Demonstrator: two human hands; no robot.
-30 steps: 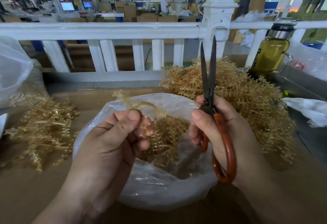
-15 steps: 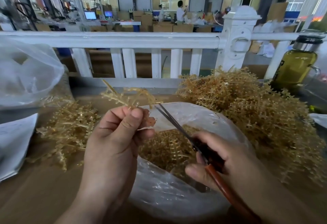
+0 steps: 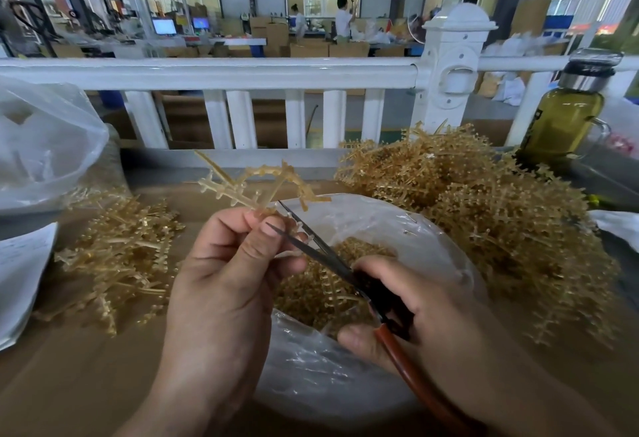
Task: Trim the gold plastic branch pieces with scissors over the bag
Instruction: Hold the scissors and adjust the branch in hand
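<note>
While my left hand (image 3: 221, 281) pinches the gold branch piece (image 3: 256, 187) by its stem over the bag (image 3: 397, 225), my right hand (image 3: 415, 315) grips the scissors (image 3: 321, 253), blades parted beside it. Light, springy plastic, I judge; pinch close to cut.

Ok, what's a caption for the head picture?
Left hand pinches a gold branch; right hand holds open scissors over the bag.

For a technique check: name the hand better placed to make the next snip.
Right. The right hand grips the red-handled black scissors, blades open beside the gold plastic branch piece that the left hand pinches over the clear plastic bag.
</note>
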